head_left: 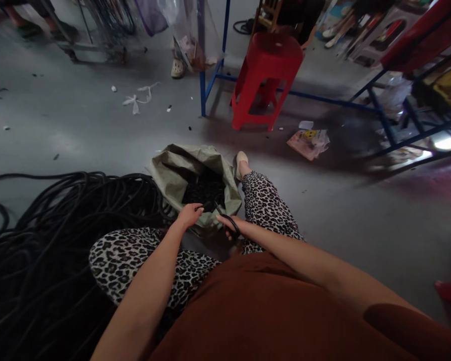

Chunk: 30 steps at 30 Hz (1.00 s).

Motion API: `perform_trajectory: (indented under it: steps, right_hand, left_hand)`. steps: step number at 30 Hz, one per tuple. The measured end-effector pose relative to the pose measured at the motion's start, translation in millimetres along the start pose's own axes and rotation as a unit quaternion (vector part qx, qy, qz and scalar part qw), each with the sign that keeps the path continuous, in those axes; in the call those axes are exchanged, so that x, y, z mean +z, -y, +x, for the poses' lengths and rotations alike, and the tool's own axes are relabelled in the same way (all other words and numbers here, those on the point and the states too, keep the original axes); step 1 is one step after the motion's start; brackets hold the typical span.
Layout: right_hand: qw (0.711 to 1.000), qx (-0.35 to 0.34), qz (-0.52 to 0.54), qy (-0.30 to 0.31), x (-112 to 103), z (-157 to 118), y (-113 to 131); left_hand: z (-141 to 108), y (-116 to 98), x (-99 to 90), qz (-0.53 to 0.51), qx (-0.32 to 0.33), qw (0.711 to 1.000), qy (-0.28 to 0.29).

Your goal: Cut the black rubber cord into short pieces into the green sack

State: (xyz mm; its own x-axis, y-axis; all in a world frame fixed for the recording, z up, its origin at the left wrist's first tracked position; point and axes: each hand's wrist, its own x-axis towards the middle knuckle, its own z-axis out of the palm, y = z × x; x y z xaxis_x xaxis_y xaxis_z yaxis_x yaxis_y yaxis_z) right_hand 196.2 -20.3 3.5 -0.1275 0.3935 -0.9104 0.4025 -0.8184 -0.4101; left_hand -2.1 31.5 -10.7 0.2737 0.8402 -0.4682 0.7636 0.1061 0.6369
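Grey floor (pixel 346 210) is shown in the head view, bearing an open sack (pixel 169 173) of dark pieces (pixel 203 193). Scissors (pixel 233 225) are gripped by the right hand (pixel 229 220) at the sack's near rim. Whether anything is gripped by the left hand (pixel 189 215) at that rim cannot be determined. Black tubing (pixel 78 205) is heaped left of the sack.

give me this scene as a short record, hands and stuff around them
left hand: at the sack's near rim, fingertips together; pinched item too small to identify
right hand: holding black-handled scissors
sack: grey-green, open on the floor, dark pieces inside
black cord: large tangled heap left of the sack
stool: red, beyond the sack
printed plastic bag: on floor, right of the stool
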Motion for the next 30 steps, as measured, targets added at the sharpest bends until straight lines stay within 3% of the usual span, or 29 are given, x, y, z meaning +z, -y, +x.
perform_trajectory:
  steps: [4,22,30]
  right_hand:
    - [0.999,-0.007,-0.019,0.030,4.7,-6.3,3.3]
    - [0.994,-0.075,-0.067,0.036,8.9,-5.4,8.0]
    - [0.995,-0.058,-0.070,0.033,9.8,-9.9,12.2]
  left_hand:
    - [-0.8,-3.2,0.6,-0.013,0.003,1.000,0.001]
    - [-6.5,-14.2,2.3,-0.062,-0.011,0.997,0.037]
    - [-4.9,-9.4,4.1,-0.076,0.006,0.995,0.062]
